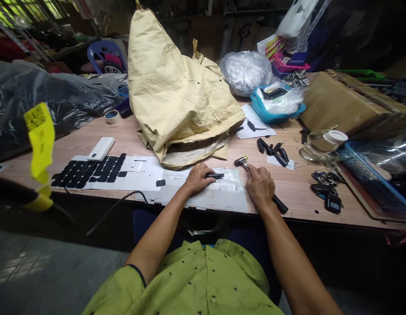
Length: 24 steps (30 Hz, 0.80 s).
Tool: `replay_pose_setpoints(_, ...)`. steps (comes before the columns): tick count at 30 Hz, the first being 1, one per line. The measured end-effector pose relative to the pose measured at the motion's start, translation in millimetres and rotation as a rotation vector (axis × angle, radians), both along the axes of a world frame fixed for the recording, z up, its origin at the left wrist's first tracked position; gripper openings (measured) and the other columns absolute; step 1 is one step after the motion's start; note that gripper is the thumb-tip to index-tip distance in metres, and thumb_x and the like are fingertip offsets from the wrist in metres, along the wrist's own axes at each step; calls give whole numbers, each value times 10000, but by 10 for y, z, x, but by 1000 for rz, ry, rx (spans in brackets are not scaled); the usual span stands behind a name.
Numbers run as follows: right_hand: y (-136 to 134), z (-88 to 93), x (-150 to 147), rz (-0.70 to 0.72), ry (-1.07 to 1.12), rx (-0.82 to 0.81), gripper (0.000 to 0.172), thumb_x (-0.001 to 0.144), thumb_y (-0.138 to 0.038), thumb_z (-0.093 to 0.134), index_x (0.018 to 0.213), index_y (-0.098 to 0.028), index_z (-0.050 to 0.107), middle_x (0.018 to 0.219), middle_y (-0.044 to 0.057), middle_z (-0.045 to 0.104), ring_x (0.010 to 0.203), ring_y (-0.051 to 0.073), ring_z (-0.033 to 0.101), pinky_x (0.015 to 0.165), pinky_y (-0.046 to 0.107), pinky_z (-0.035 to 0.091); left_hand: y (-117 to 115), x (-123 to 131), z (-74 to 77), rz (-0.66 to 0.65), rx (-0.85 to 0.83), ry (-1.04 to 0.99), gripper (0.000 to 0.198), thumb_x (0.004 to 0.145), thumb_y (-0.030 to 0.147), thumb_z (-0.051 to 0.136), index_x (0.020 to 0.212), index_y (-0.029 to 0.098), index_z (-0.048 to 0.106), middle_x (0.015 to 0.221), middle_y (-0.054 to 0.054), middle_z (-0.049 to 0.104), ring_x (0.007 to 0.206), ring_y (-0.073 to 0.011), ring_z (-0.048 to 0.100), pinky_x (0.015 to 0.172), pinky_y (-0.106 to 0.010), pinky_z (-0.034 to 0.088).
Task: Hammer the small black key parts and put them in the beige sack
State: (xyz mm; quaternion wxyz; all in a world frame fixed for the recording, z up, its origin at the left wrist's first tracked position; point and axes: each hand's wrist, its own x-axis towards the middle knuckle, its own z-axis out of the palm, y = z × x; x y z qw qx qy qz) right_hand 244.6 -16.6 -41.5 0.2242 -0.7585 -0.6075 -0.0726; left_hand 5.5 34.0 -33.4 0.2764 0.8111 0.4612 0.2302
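Here's the left hand (pixel 199 178), fingers closed round a black piece (pixel 217 176), the sheet (pixel 219 202) beneath! Apart from it, the right hand (pixel 261 186) grips a hammer (pixel 241 161), with other black parts (pixel 273 153) just beyond.

White power bank (pixel 101 149) (tape roll (pixel 112 117) beyond)

Head camera: worn on person's head, stationed at near side of workbench (pixel 297 188). Axis: faced forward, pitched down over work surface. Near field: green shirt (pixel 206 280) filled lower centre; forearms (pixel 163 223) ran upward from it. Middle field: left hand (pixel 199 177) lay just below frame centre, right hand (pixel 261 186) farther right. Far field: cream sack (pixel 183 87) rose beyond hands, blocking part of background. Coverage: wide; workbench spanned frame nearly side to side, floor (pixel 52 271) showed at lower left.
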Motion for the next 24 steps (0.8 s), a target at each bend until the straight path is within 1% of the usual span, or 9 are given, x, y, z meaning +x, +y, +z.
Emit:
replay_pose_setpoints(2, -40, 40, 0, 23, 53, 20, 378, 923, -184, 522, 1245, -250, 709, 892, 70, 578, 822, 206, 504, 666, 297, 338, 2, 12, -9, 8, -2, -13, 248, 790, 308, 797, 1023, 231, 759, 968, -37, 689, 945, -227, 597, 882, -363, 487)
replay_pose_setpoints(4, -113, 94, -55, 63, 135, 63, 402, 935, -202, 501, 1287, -249, 688, 931, 72, 611, 844, 207, 551, 697, 295, 401, 2, 20, -20, 12, -2, -30, 240, 782, 305, 810, 999, 220, 757, 962, -38, 694, 942, -225, 600, 875, -356, 486)
replay_pose_setpoints(7, -255, 153, -225, 217, 285, 112, 410, 966, -241, 447, 1308, -238, 672, 1017, 83, 669, 923, 212, 615, 792, 309, 487, -3, 28, -34, -2, 12, -45, 182, 798, 303, 795, 960, 223, 771, 918, -36, 681, 944, -224, 598, 876, -353, 482)
replay_pose_setpoints(9, -339, 155, -355, 325, 363, 111, 413, 977, -258, 431, 1313, -238, 669, 1055, 85, 693, 969, 212, 639, 848, 325, 515, -7, 33, -36, -13, 18, -45, 177, 811, 302, 778, 973, 232, 781, 902, -33, 665, 931, -218, 594, 872, -350, 480)
replay_pose_setpoints(11, -399, 135, -459, 381, 410, 86, 410, 980, -267, 430, 1311, -246, 672, 1054, 82, 707, 961, 211, 655, 864, 339, 531, -8, 40, -29, -16, 17, -33, 178, 819, 300, 762, 987, 246, 786, 897, -28, 650, 916, -210, 588, 864, -344, 479)
replay_pose_setpoints(14, -438, 112, -544, 412, 438, 57, 402, 986, -270, 426, 1293, -259, 685, 1030, 77, 716, 934, 209, 669, 861, 345, 544, -5, 55, 1, -26, 6, 2, 180, 831, 300, 741, 1002, 276, 789, 885, -18, 632, 903, -206, 578, 855, -338, 471)
replay_pose_setpoints(17, -454, 129, -569, 438, 426, 71, 400, 997, -271, 415, 1281, -257, 696, 997, 76, 712, 930, 204, 672, 853, 332, 546, 0, 74, 36, -35, -19, 31, 171, 836, 305, 731, 996, 286, 791, 884, -16, 624, 909, -209, 574, 848, -338, 462)
replay_pose_setpoints(21, -498, 140, -591, 412, 345, 70, 409, 999, -260, 426, 1315, -277, 686, 926, 63, 678, 882, 195, 650, 809, 305, 536, 0, 96, 45, -24, -45, 30, 150, 829, 310, 736, 966, 279, 787, 897, -14, 624, 911, -208, 567, 845, -332, 457)
replay_pose_setpoints(24, -528, 109, -609, 388, 279, 42, 413, 988, -237, 440, 1308, -294, 695, 902, 57, 655, 846, 187, 632, 738, 274, 518, -5, 111, 32, 3, -43, 29, 95, 836, 312, 723, 892, 260, 779, 895, -12, 624, 893, -202, 560, 837, -327, 458)
